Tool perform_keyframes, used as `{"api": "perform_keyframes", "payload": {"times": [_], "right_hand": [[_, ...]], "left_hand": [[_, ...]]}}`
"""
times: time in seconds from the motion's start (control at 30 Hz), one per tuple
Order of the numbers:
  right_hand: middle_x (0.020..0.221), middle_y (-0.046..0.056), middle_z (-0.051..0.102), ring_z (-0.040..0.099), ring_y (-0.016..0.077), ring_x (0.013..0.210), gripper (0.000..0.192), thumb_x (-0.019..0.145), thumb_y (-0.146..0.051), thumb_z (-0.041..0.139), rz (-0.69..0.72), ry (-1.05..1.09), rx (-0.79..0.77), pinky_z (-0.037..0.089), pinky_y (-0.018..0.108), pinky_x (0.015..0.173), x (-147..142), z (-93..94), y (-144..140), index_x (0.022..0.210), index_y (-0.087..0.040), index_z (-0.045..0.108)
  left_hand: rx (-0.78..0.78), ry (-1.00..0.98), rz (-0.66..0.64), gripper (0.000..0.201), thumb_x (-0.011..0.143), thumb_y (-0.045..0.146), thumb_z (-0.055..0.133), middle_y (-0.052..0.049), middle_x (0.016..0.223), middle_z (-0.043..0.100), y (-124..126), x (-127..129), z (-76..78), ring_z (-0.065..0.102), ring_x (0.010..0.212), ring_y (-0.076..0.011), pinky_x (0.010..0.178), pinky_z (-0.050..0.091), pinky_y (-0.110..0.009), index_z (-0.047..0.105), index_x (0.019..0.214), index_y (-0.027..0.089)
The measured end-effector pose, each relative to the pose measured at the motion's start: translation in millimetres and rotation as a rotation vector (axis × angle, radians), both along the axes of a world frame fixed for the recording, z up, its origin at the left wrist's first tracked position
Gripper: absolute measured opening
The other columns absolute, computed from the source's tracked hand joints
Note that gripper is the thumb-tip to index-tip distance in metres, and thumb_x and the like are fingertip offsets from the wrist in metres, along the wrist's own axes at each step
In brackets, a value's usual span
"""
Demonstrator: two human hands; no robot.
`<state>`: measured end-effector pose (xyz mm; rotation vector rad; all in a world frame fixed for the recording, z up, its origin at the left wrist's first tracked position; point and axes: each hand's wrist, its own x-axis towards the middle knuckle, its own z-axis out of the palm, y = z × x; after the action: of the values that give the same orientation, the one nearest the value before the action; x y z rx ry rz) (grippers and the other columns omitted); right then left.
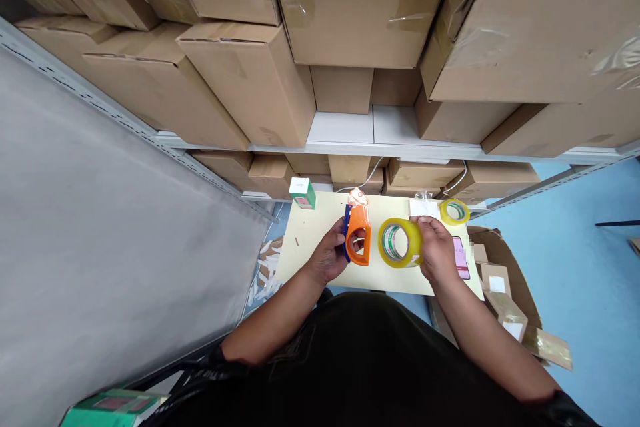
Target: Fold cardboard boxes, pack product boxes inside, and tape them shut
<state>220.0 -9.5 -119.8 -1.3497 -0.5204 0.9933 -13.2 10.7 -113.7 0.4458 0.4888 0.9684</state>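
Observation:
My left hand [330,252] is closed around an orange and blue tape dispenser [359,227], held upright above the cream table [320,227]. No roll shows on the dispenser. Just to its right, my right hand [436,247] grips a wide roll of yellowish packing tape [411,243] by its outer side. The roll's open core, with a green and white lining, faces toward the dispenser, and a small gap separates the two. Behind my right hand a second roll of tape [455,212] lies on the table, and a phone [461,257] is partly covered by that hand.
A green and white small box [303,193] stands at the table's back left. Shelves of cardboard boxes [250,80] rise behind and overhang the table. A large open carton [500,260] holding small boxes sits at the right, and paper scraps [265,273] lie on the left.

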Motion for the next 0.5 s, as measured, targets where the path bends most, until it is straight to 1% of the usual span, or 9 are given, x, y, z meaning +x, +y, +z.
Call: {"api": "perform_keyframes", "payload": {"times": [0.03, 0.1, 0.2, 0.3, 0.37, 0.43, 0.5], "right_hand": [[0.095, 0.002, 0.078, 0.070, 0.0204, 0.089, 0.027, 0.078, -0.047, 0.084, 0.003, 0.006, 0.006, 0.057, 0.034, 0.083, -1.4, 2.7, -0.6, 0.085, -0.023, 0.072], [0.098, 0.003, 0.078, 0.071, 0.0209, 0.091, 0.028, 0.079, -0.048, 0.083, 0.009, -0.001, 0.015, 0.058, 0.035, 0.085, -3.3, 8.4, -0.9, 0.086, -0.023, 0.073], [0.101, 0.003, 0.078, 0.071, 0.0224, 0.095, 0.028, 0.081, -0.050, 0.081, 0.029, -0.047, 0.031, 0.058, 0.037, 0.089, -4.4, 16.4, -1.5, 0.087, -0.024, 0.072], [0.102, 0.004, 0.078, 0.071, 0.0239, 0.096, 0.030, 0.083, -0.052, 0.079, 0.051, -0.085, 0.043, 0.058, 0.039, 0.089, -7.1, 22.4, -3.6, 0.088, -0.024, 0.072], [0.102, 0.005, 0.077, 0.071, 0.0242, 0.096, 0.030, 0.083, -0.053, 0.079, 0.065, -0.089, 0.054, 0.058, 0.039, 0.088, -11.5, 23.7, -4.3, 0.088, -0.024, 0.072], [0.102, 0.005, 0.077, 0.070, 0.0241, 0.096, 0.030, 0.084, -0.053, 0.078, 0.089, -0.100, 0.070, 0.057, 0.039, 0.088, -17.1, 20.8, -2.7, 0.089, -0.024, 0.073], [0.104, 0.006, 0.077, 0.070, 0.0245, 0.096, 0.032, 0.087, -0.056, 0.075, 0.113, -0.171, 0.070, 0.056, 0.039, 0.089, -21.0, 12.3, 1.5, 0.092, -0.024, 0.075]], "left_hand": [[-0.002, -0.009, 0.003, 0.046, 0.068, 0.034, 0.083, -0.003, 0.091, 0.072, -0.8, -0.3, -0.1, 0.069, 0.090, -0.0217, 0.089, 0.052, -0.037, 0.070, 0.109, 0.020], [-0.002, -0.023, -0.004, 0.043, 0.069, 0.040, 0.083, -0.004, 0.092, 0.072, -2.4, -1.9, 0.6, 0.066, 0.086, -0.0211, 0.084, 0.051, -0.036, 0.071, 0.104, 0.020], [0.009, -0.014, -0.012, 0.049, 0.072, 0.053, 0.082, -0.007, 0.098, 0.072, -5.3, -5.7, 5.0, 0.067, 0.091, -0.0250, 0.083, 0.050, -0.039, 0.070, 0.106, 0.020], [0.021, 0.001, -0.012, 0.055, 0.071, 0.053, 0.085, -0.007, 0.102, 0.072, -7.3, -6.0, 10.8, 0.069, 0.098, -0.0270, 0.087, 0.052, -0.040, 0.068, 0.113, 0.021], [0.026, 0.011, -0.002, 0.045, 0.074, 0.047, 0.086, -0.005, 0.096, 0.070, -5.6, -0.7, 11.3, 0.069, 0.094, -0.0238, 0.087, 0.053, -0.038, 0.066, 0.104, 0.021], [0.037, 0.043, 0.025, 0.030, 0.076, 0.035, 0.085, -0.001, 0.086, 0.066, 1.4, 8.9, 4.4, 0.068, 0.085, -0.0184, 0.084, 0.052, -0.035, 0.061, 0.089, 0.020], [0.067, 0.131, 0.041, 0.027, 0.076, 0.025, 0.082, 0.001, 0.081, 0.063, 14.4, 18.1, -13.2, 0.067, 0.081, -0.0159, 0.084, 0.051, -0.033, 0.056, 0.081, 0.020]]}}
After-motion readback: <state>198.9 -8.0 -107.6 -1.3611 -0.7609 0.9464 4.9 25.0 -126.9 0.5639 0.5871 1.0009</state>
